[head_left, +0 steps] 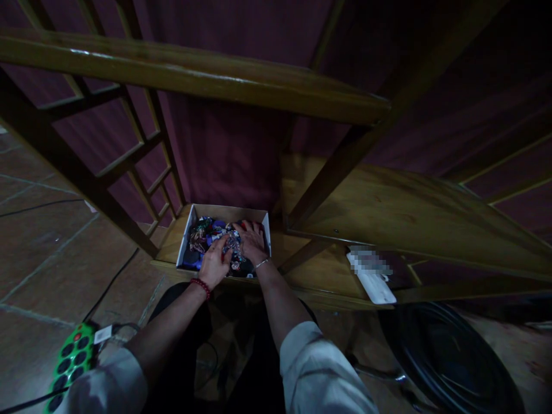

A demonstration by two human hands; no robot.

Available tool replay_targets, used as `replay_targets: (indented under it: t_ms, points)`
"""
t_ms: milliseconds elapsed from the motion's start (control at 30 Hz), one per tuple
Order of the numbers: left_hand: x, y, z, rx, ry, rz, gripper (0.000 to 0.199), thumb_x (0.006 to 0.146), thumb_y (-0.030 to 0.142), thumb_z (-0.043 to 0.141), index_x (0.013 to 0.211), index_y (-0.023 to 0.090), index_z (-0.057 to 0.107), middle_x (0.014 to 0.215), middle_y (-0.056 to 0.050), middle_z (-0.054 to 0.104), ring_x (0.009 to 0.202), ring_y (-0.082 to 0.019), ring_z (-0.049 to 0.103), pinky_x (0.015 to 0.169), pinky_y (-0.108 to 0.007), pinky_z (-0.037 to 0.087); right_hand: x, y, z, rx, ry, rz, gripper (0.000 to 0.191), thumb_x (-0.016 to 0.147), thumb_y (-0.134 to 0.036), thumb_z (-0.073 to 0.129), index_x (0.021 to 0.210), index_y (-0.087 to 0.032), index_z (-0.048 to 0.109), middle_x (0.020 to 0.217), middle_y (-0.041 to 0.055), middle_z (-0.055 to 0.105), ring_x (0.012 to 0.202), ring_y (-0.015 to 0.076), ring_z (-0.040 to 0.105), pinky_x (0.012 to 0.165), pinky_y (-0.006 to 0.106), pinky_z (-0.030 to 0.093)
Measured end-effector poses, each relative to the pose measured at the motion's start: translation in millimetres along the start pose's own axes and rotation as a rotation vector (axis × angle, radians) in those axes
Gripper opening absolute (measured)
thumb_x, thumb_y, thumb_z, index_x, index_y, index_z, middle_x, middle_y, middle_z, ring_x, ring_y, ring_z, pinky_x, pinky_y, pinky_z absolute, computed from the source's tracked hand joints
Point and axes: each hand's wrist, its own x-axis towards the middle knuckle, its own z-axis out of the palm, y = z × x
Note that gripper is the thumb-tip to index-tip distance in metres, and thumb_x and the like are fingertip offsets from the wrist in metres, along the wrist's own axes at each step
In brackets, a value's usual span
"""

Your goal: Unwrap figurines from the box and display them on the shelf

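Observation:
A shallow white-walled cardboard box (225, 209) sits on the wooden shelf. Inside lies a jumble of small accessories (202, 237), glittery and dark with purple, green and red bits; their exact kind is too dim to make out. My left hand (214, 262), with a red bead bracelet at the wrist, reaches over the box's front edge, its fingers bent together among the pieces. Whatever those fingers grip is hidden. Beside it, my right hand (250, 240) rests on the right part of the pile with fingers spread and stretched out. A thin bracelet (261, 263) circles that wrist.
Wooden bars (194, 72) cross above and left of the box. A white package (374, 287) lies on the shelf at right, under a slanted wooden panel (414, 207). On the floor are a green power strip (73, 363) with cables and a black round seat (448, 356).

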Motion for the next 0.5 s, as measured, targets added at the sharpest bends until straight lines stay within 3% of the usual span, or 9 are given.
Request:
replay_targets:
  t_ms: [100,333,500]
  points:
    - [0.2,2.0,0.0,0.011,-0.008,-0.016,0.041,0.078,0.022,0.045,0.119,0.016,0.044,0.112,-0.01,0.054,0.103,-0.019,0.051,0.092,-0.034,0.04,6.2,3.2,-0.3,-0.027,-0.041,-0.063,0.056,0.074,-0.023,0.047,0.128,-0.031,0.032,0.134,-0.0003,0.033,0.118,0.0253,0.024,0.092,0.036,0.023]
    - [1.4,1.6,0.1,0.009,-0.021,-0.017,0.041,0.079,0.023,0.045,0.119,0.016,0.044,0.112,-0.009,0.054,0.104,-0.018,0.051,0.092,-0.034,0.04,11.3,-0.7,-10.9,-0.066,-0.001,0.05,0.031,0.072,-0.031,0.053,0.103,-0.027,0.056,0.112,0.0081,0.046,0.105,0.0251,0.038,0.081,0.033,0.033]
    - [2.1,2.2,-0.8,0.012,-0.014,-0.023,0.04,0.078,0.022,0.046,0.118,0.018,0.044,0.112,-0.008,0.054,0.103,-0.018,0.051,0.091,-0.035,0.041,12.9,0.6,-7.7,-0.076,-0.008,-0.04,0.024,0.077,-0.03,0.046,0.095,-0.02,0.056,0.101,0.007,0.053,0.091,0.0198,0.047,0.084,0.033,0.031]
